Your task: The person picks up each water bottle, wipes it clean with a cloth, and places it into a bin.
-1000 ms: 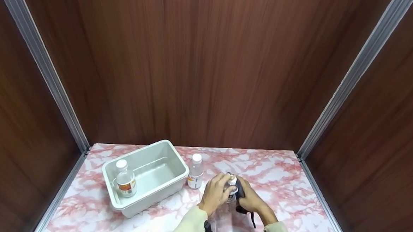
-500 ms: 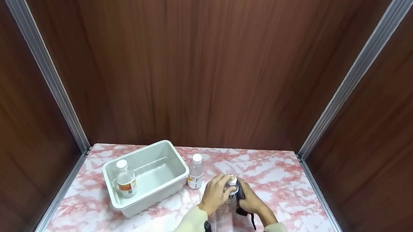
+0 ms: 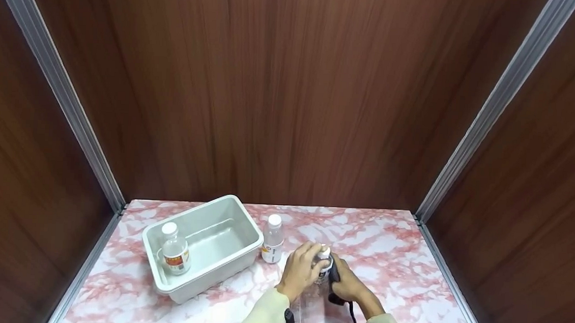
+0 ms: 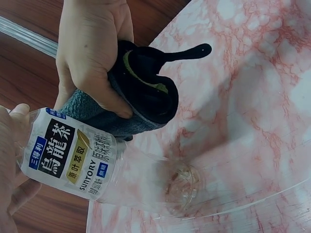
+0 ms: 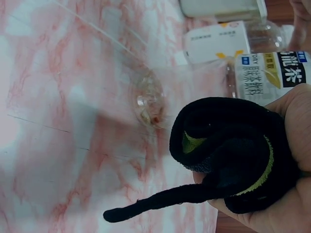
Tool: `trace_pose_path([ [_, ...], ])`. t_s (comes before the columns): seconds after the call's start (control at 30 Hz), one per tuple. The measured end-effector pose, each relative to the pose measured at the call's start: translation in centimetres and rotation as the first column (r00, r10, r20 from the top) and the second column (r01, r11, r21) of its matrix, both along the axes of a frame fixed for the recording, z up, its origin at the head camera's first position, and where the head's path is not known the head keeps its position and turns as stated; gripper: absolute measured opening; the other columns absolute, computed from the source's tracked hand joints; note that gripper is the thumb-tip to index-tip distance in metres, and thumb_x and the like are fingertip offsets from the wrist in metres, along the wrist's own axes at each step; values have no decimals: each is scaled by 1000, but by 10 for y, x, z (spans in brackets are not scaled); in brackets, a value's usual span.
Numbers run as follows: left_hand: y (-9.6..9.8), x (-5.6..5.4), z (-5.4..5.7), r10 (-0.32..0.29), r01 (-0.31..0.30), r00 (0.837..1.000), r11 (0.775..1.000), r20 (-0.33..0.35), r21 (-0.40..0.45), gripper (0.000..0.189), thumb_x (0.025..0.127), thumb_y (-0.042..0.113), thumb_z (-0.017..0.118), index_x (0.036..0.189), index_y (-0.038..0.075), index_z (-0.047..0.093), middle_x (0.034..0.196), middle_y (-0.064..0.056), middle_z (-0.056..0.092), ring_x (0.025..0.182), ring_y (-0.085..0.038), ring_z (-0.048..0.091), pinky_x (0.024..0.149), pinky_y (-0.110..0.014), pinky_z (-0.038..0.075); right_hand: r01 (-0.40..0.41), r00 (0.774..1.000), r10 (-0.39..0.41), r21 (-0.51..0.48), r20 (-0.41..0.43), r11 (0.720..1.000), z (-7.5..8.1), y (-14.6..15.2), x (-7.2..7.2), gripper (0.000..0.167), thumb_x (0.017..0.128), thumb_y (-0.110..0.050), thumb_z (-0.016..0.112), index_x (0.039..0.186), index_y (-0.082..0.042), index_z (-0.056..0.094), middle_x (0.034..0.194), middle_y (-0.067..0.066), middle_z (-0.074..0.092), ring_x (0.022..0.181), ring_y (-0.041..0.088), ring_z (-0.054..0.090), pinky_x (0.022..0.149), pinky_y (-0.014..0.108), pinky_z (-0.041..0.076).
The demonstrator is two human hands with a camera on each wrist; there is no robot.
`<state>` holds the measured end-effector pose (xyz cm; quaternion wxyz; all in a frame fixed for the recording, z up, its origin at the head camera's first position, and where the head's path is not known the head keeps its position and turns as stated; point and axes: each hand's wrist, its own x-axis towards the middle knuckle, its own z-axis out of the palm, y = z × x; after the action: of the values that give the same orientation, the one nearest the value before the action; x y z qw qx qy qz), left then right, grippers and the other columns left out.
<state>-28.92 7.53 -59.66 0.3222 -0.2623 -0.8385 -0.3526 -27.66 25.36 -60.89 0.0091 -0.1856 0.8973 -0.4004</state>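
A clear plastic bottle with a white cap (image 3: pixel 324 252) stands upright on the table between my hands. Its white Suntory oolong tea label (image 4: pixel 73 150) faces the left wrist view. My left hand (image 3: pixel 300 268) grips the bottle around its top, fingers curled near the cap. In my right hand (image 3: pixel 351 285) is a dark folded cloth (image 5: pixel 228 150) with a greenish edge and a hanging loop. The cloth lies against the bottle's right side. Below the label, the bottle's clear base (image 4: pixel 182 187) shows close to the marbled tabletop.
A pale grey bin (image 3: pixel 213 271) sits to the left, holding one white-capped bottle (image 3: pixel 176 256) with a red and yellow label. Between the bin and my left hand stands another white-capped bottle (image 3: pixel 272 244). Brown wood-look panels (image 3: pixel 290 107) enclose the pink-and-white table (image 3: pixel 386 245).
My right hand has slid slightly down the bottle's side with the cloth, toward my body. My left hand keeps its grip in the same place.
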Motion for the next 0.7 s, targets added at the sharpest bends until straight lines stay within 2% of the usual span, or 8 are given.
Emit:
trace_pose_path([
  [0.2, 0, 0, 0, 1, -1, 1000, 1000, -6, -2, 30, 83, 27, 80, 106, 13, 68, 94, -1, 69, 81, -15, 68, 73, -29, 58, 0, 1000, 0, 4, 4, 1000, -4, 0, 1, 80, 69, 10, 63, 145, -7, 42, 128, 31, 50, 117, 41, 52, 99, 62, 44],
  [0.5, 1, 2, 1, -6, 6, 999, 1000, 38, 5, 29, 84, 28, 79, 108, 14, 68, 96, 0, 70, 84, -15, 70, 76, -30, 59, 6, 1000, -6, 13, -9, 1000, -13, 0, 2, 80, 65, 10, 60, 142, -1, 42, 125, 31, 52, 116, 41, 52, 101, 59, 43],
  [0.7, 1, 3, 1, 3, -4, 999, 1000, 38, 11, 28, 84, 28, 79, 107, 15, 67, 96, 0, 70, 84, -16, 70, 75, -30, 59, -2, 1000, 2, 1, -9, 1000, -17, -1, 2, 77, 66, 10, 61, 140, 1, 42, 128, 34, 51, 120, 46, 51, 103, 63, 41],
])
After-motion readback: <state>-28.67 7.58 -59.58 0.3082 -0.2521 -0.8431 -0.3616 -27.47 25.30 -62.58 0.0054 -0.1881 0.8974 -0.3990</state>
